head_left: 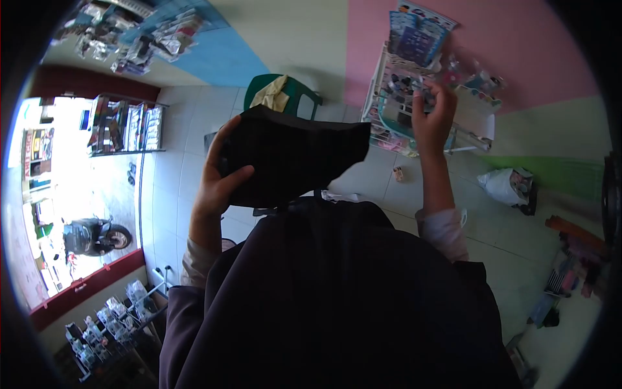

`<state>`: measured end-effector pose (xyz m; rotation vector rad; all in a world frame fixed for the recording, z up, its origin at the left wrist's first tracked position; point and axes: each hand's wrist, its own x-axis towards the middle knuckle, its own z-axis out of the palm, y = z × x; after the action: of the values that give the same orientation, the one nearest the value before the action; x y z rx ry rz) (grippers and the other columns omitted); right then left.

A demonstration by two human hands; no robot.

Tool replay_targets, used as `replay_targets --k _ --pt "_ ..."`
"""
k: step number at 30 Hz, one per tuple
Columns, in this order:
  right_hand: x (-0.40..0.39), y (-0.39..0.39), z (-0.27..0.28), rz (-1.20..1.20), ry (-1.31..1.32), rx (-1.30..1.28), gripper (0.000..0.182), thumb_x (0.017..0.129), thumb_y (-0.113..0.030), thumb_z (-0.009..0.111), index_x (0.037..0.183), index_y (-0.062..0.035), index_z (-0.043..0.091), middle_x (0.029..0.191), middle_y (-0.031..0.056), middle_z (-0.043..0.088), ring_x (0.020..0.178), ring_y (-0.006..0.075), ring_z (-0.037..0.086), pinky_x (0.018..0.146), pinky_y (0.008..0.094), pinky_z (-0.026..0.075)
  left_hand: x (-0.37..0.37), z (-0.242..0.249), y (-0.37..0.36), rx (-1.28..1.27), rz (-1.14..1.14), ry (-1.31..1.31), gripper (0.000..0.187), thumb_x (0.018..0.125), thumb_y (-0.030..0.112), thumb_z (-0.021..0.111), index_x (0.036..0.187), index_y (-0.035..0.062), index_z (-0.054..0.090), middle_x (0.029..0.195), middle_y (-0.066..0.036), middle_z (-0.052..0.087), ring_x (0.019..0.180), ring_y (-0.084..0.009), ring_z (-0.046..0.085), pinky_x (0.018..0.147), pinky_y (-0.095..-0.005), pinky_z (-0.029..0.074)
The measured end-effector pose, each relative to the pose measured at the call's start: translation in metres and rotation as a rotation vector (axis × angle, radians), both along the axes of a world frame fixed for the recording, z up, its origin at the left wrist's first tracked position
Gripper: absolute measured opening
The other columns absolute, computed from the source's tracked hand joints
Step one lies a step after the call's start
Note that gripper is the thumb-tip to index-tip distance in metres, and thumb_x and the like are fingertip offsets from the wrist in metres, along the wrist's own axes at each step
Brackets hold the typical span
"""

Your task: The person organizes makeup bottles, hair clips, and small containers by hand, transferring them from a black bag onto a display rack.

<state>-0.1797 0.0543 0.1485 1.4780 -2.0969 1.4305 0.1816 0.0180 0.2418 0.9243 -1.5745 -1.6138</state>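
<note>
My left hand (219, 170) grips a wide black object (291, 159) by its left end, thumb across the near face. The object has angular edges and a slightly lighter strip along its top; its kind is too dark to make out. My right hand (435, 120) is raised away from it, in front of a white wire rack (372, 97) holding small items. Thumb and forefinger of that hand come together in a pinch; whatever may be between them is too small to name.
A green plastic chair (299, 97) with a yellowish cloth (272, 93) stands ahead. A white plastic bag (505, 187) lies on the tiled floor at right. Display racks (126, 126) and a motorbike (97, 236) by the bright doorway are at left. Packaged goods (116, 324) hang lower left.
</note>
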Motion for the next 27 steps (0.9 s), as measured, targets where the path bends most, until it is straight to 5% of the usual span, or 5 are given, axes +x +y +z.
replay_targets --k 2,4,13,21,27 --pt "0.054 0.007 0.015 0.652 -0.388 0.206 0.019 0.071 -0.002 0.058 0.09 -0.0036 0.061 0.088 0.013 0.061 0.088 0.0294 0.06 0.08 0.0398 0.046 0.001 0.003 0.0 -0.024 -0.006 0.023 0.077 0.068 -0.003 0.064 0.138 0.0026 0.033 0.133 -0.014 0.041 0.125 -0.025 0.04 0.106 -0.0352 0.029" --pt "0.109 0.003 0.031 1.228 -0.288 0.608 0.022 0.069 0.002 0.053 0.088 -0.0022 0.063 0.085 0.0147 0.062 0.086 0.0321 0.061 0.08 0.0358 0.049 -0.001 0.01 -0.002 -0.073 -0.017 0.028 0.079 0.067 -0.003 0.065 0.139 0.0021 0.032 0.135 -0.015 0.04 0.126 -0.0251 0.038 0.107 -0.0353 0.027" --pt "0.186 -0.062 -0.116 0.949 0.301 1.332 0.016 0.079 -0.012 0.056 0.091 -0.0034 0.062 0.09 0.0112 0.063 0.087 0.0239 0.062 0.074 0.0337 0.049 -0.015 0.058 0.003 -0.002 -0.151 0.22 0.09 0.056 0.0 0.066 0.138 -0.004 0.03 0.139 -0.016 0.037 0.131 -0.0247 0.032 0.11 -0.033 0.018" --pt "0.188 -0.04 -0.135 0.917 0.163 1.473 0.019 0.081 -0.018 0.056 0.092 -0.0042 0.062 0.086 0.0095 0.062 0.083 0.0211 0.061 0.071 0.0325 0.049 0.008 0.068 -0.002 0.195 0.099 0.45 0.095 0.05 0.005 0.063 0.139 -0.0022 0.03 0.13 -0.02 0.047 0.121 -0.0291 0.047 0.109 -0.0373 0.026" --pt "0.181 -0.017 -0.118 0.902 -0.393 1.469 0.022 0.082 -0.023 0.056 0.093 -0.0047 0.061 0.084 0.0082 0.061 0.081 0.019 0.06 0.069 0.0317 0.048 0.031 0.064 -0.027 0.185 0.103 0.432 0.089 0.057 0.008 0.062 0.139 -0.0018 0.029 0.126 -0.022 0.049 0.118 -0.0315 0.05 0.106 -0.0408 0.032"
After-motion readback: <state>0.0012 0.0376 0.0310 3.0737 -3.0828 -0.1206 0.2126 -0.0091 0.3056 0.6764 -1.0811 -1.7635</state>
